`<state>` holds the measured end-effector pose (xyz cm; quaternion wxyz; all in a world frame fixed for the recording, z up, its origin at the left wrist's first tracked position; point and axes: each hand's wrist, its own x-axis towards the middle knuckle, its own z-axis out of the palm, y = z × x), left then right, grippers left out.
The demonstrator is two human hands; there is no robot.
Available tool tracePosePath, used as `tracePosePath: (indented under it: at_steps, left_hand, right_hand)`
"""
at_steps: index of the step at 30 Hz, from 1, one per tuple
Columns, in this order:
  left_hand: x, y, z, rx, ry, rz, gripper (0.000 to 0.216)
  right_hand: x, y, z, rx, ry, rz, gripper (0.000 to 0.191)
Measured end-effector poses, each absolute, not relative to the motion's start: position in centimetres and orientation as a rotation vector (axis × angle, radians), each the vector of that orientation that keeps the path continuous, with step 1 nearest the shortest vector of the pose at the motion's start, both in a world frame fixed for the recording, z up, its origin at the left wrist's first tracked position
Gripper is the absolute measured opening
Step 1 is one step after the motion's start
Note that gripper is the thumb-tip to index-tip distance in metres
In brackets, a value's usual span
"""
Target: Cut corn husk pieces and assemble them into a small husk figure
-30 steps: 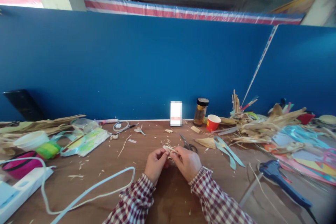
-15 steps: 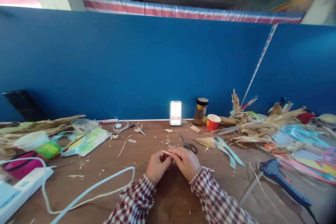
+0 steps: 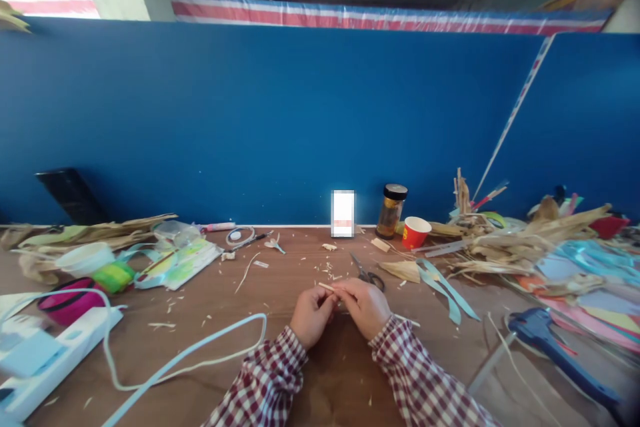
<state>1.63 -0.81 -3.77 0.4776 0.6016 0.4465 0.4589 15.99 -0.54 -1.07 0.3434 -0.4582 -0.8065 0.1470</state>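
The left hand (image 3: 309,317) and the right hand (image 3: 366,309) are meeting low in the middle, both grips pinching a small pale strip (image 3: 326,287) between the fingertips. The strip is lying aslant just above the desk (image 3: 330,377), its one end showing past the fingers and the rest hiding under the right grip. Checked sleeves (image 3: 273,370) are covering both forearms. A thin pale rod (image 3: 407,320) is poking out beside the right wrist, and dark-handled scissors (image 3: 370,278) are lying just beyond that hand. Pale shavings (image 3: 327,271) are scattering in front of the fingers. Farther right, a piece of dry husk (image 3: 400,271) is resting beside light blue ribbons (image 3: 437,285), with a red cup (image 3: 415,239) and a black-lidded jar (image 3: 389,217) standing behind. A blue glue gun (image 3: 533,325) is lying near the right edge, below a heap of dried husks (image 3: 525,237). On the left, a pale cable (image 3: 220,327) is looping near a white power strip (image 3: 75,347), a magenta pouch (image 3: 75,302) and a white bowl (image 3: 85,259). A blue partition (image 3: 280,107) is rising behind everything
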Motion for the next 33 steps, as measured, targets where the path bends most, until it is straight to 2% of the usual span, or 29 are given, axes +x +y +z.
tracePosePath:
  at_steps: [6,9,14,20,26,33]
  left_hand:
    - [1.7,-1.0,-2.7,1.478,1.036,1.103,0.029]
    - [1.2,-1.0,-2.1,1.473,1.053,1.1,0.028]
    - [-0.8,0.0,-2.2,1.639,1.503,1.211,0.032]
    - [-0.8,0.2,-2.5,2.081,1.989,0.811,0.029]
    - [0.7,0.1,-2.6,2.216,2.05,0.48,0.032]
    - [1.0,-0.3,-2.3,2.253,2.036,0.385,0.031]
  right_hand:
    - [16.1,0.0,-0.8,-1.266,-2.029,0.28,0.029]
    - [17.5,0.8,-0.6,-1.474,-1.911,0.16,0.03]
    - [20.4,2.1,-0.6,-1.899,-1.639,-0.067,0.028]
    - [20.2,2.3,-1.0,-2.015,-1.772,-0.051,0.025]
    - [20.8,3.1,-1.6,-2.044,-1.822,0.02,0.02]
    - [21.3,3.8,-2.4,-1.984,-1.885,0.051,0.025]
